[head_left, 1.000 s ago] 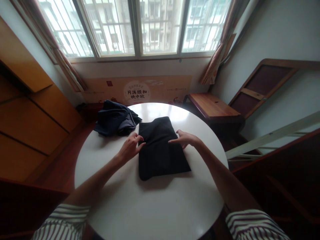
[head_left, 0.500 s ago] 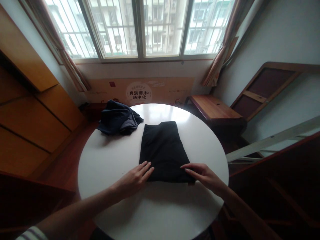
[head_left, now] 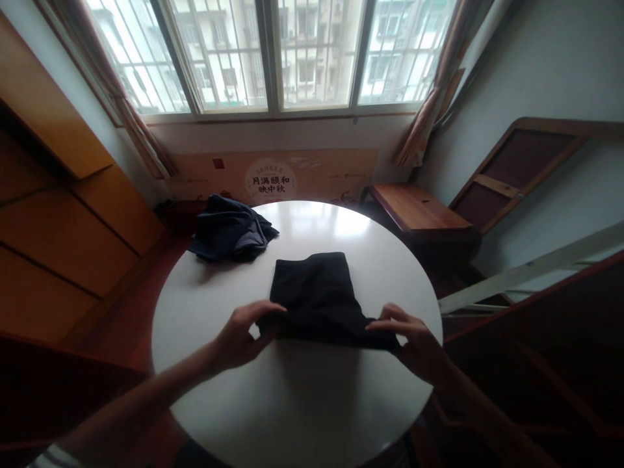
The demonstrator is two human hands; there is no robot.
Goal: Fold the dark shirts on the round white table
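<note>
A folded black garment [head_left: 314, 292] lies on the round white table [head_left: 209, 305]; its exact kind is hidden by the folds. My left hand [head_left: 248, 331] pinches its near left corner between thumb and fingers. At the near right corner, my right hand [head_left: 407, 331] grips the cloth the same way. The near edge is lifted a little off the table, while the far part rests flat. Toward the back left of the table sits a crumpled heap of dark blue clothing [head_left: 229, 231], apart from both hands.
Beyond the table stands a low wooden bench [head_left: 419, 208] on the right. A printed cardboard panel [head_left: 316, 172] leans under the window. Wooden cabinets [head_left: 63, 227] line the left side, and a pale rail [head_left: 526, 270] runs along the right.
Both hands have gone from lying on or touching the garment to gripping its near corners. The near edge has risen, and the far edge has slid toward me.
</note>
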